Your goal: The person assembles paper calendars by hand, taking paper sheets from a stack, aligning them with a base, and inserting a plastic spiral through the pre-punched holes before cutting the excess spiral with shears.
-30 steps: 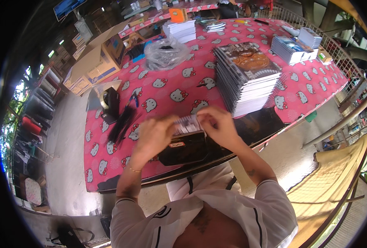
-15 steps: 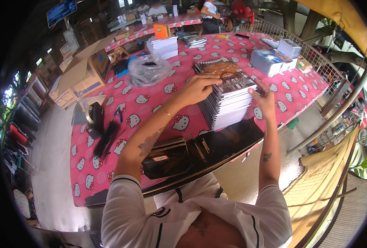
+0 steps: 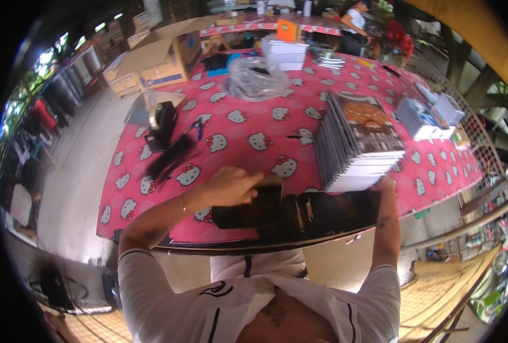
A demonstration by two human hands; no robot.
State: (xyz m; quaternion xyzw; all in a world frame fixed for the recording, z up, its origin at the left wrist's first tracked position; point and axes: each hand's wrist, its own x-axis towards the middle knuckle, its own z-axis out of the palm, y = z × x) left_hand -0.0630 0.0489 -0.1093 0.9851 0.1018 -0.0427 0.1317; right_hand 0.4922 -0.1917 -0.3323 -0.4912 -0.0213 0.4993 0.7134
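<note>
A tall stack of spiral-bound notebooks stands near the table's front right, its top cover brown and dark. My right hand is at the stack's near right corner, low down; its fingers are mostly hidden. My left hand, curled and slightly blurred, is over a black box-like piece at the front edge. What its fingers hold, if anything, I cannot make out. Beside that piece, a flat black panel with worn tan patches lies along the edge in front of the stack.
On the pink patterned tablecloth lie a black tape dispenser, thin black strands and a clear plastic bag. More booklets stand right, white ones at the back. A cardboard box is far left; a person stands beyond.
My left hand has left the notebook stack's top and come down left to the black piece. My right hand has slid lower along the stack's corner. The view has shifted left.
</note>
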